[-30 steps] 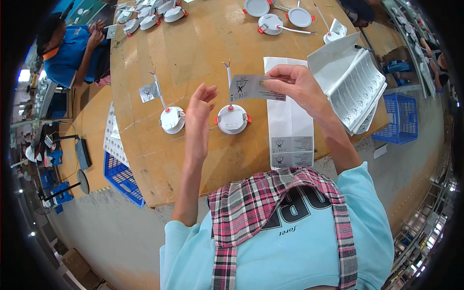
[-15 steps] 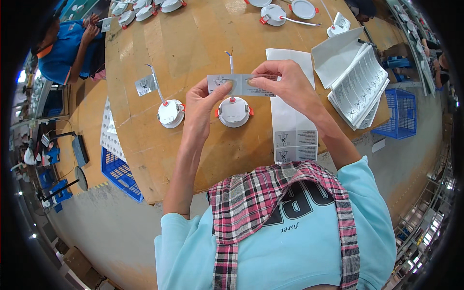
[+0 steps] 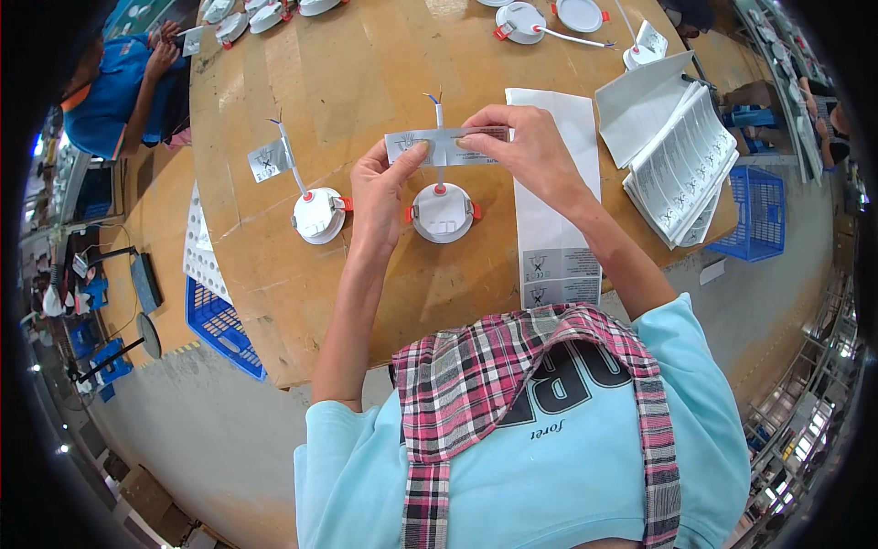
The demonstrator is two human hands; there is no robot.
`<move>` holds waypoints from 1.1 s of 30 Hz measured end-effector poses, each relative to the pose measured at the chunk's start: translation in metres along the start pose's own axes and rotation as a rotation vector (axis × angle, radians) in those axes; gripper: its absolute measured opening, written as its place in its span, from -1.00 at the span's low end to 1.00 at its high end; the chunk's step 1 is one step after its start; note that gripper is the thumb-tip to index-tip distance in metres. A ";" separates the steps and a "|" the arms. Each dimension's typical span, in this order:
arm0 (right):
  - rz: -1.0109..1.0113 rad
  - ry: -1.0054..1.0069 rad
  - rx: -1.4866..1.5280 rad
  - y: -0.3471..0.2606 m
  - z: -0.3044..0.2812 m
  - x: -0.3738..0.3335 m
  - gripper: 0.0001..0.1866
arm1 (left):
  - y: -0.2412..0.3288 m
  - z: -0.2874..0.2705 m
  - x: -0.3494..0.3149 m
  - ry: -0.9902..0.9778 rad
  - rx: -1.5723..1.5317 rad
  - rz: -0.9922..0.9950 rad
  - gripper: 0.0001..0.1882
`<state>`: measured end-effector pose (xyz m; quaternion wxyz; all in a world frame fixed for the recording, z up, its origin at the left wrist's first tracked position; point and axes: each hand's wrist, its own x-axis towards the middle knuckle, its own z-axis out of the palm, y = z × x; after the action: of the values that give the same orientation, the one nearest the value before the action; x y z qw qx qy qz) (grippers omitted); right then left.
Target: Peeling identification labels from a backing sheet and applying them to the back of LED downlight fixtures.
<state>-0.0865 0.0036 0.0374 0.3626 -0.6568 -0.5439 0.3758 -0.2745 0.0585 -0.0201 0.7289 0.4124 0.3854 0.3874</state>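
Observation:
Both hands hold a small grey label strip (image 3: pixel 444 146) stretched flat above the brown table (image 3: pixel 366 82). My left hand (image 3: pixel 382 188) pinches its left end and my right hand (image 3: pixel 517 146) pinches its right end. The strip lies across the thin wire (image 3: pixel 438 114) that rises from a round white downlight (image 3: pixel 443 212) with red spring clips, which lies on the table just below my hands. A second white downlight (image 3: pixel 317 214), with a label (image 3: pixel 269 160) fixed on its wire, lies to the left.
A long white backing sheet (image 3: pixel 553 201) lies right of the lamp. Stacked label sheets (image 3: pixel 681 156) sit at the table's right edge above a blue basket (image 3: pixel 754 210). More downlights (image 3: pixel 549 18) lie at the far side. Another person in blue (image 3: pixel 128 82) works at upper left. A blue crate (image 3: pixel 219 325) stands at the lower left.
My left hand came up from beside the lamp and took the label's left end. Both hands now hold the strip across the wire.

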 end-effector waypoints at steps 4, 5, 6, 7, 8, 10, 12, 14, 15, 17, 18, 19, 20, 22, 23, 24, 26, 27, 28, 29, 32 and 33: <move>-0.013 0.029 0.027 0.001 0.001 0.000 -0.77 | -0.001 -0.001 0.003 -0.013 -0.006 -0.034 -0.81; -0.015 0.037 0.025 0.001 0.001 0.000 -0.78 | -0.001 0.000 0.003 -0.017 -0.026 -0.033 -0.81; -0.015 0.036 0.025 0.001 0.001 0.000 -0.78 | -0.001 0.001 0.002 -0.017 -0.027 -0.034 -0.81; -0.017 0.040 0.023 0.001 0.001 0.001 -0.78 | 0.001 0.004 0.002 -0.006 -0.050 -0.031 -0.82; -0.020 0.044 0.021 0.002 0.001 0.001 -0.78 | 0.002 0.005 0.002 0.005 -0.072 -0.028 -0.83; -0.019 0.046 0.016 0.002 0.002 0.002 -0.78 | 0.000 0.004 0.004 0.002 -0.083 -0.025 -0.84; -0.019 0.047 0.011 0.002 0.002 0.003 -0.78 | -0.001 0.004 0.005 0.000 -0.094 -0.022 -0.84; -0.003 0.046 0.008 0.002 0.002 0.003 -0.78 | -0.001 0.003 0.005 -0.004 -0.092 -0.023 -0.84; -0.002 0.045 0.008 0.003 0.003 0.003 -0.78 | -0.001 0.003 0.005 -0.003 -0.093 -0.023 -0.84; -0.027 0.062 0.010 0.007 0.005 0.004 -0.78 | -0.002 0.002 0.006 -0.008 -0.096 -0.026 -0.83; -0.026 0.061 0.009 0.007 0.005 0.004 -0.78 | -0.003 0.001 0.007 -0.008 -0.096 -0.027 -0.83; -0.024 0.064 0.014 0.006 0.005 0.004 -0.78 | -0.004 0.000 0.007 -0.026 -0.105 -0.033 -0.83; -0.023 0.067 0.020 0.006 0.005 0.005 -0.78 | -0.004 -0.001 0.008 -0.043 -0.113 -0.040 -0.82; -0.022 0.058 0.013 0.008 0.005 0.005 -0.77 | -0.005 -0.001 0.008 -0.046 -0.122 -0.047 -0.82; -0.021 0.050 0.007 0.010 0.004 0.005 -0.76 | -0.004 0.000 0.007 -0.051 -0.130 -0.055 -0.81; -0.021 0.048 0.006 0.012 0.004 0.005 -0.76 | -0.003 0.001 0.007 -0.049 -0.131 -0.054 -0.81; -0.023 0.050 0.070 0.017 0.002 0.006 -0.69 | -0.001 0.002 0.006 -0.060 -0.127 -0.061 -0.81; -0.025 0.048 0.070 0.018 0.001 0.008 -0.69 | -0.001 0.001 0.006 -0.058 -0.128 -0.060 -0.81; -0.076 0.108 -0.015 0.019 0.000 0.009 -0.66 | -0.001 0.001 0.007 -0.059 -0.132 -0.063 -0.80; -0.128 0.169 -0.099 0.020 0.000 0.011 -0.62 | -0.002 0.001 0.007 -0.061 -0.136 -0.065 -0.79; -0.221 0.155 -0.077 0.015 0.009 0.019 -0.61 | -0.001 0.001 0.006 -0.077 -0.132 -0.081 -0.77; -0.220 0.154 -0.077 0.016 0.012 0.023 -0.61 | 0.000 0.002 0.005 -0.075 -0.133 -0.082 -0.77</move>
<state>-0.0872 0.0250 0.0159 0.4167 -0.6335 -0.5974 0.2611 -0.2708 0.0629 -0.0204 0.7839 0.3613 0.3478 0.3661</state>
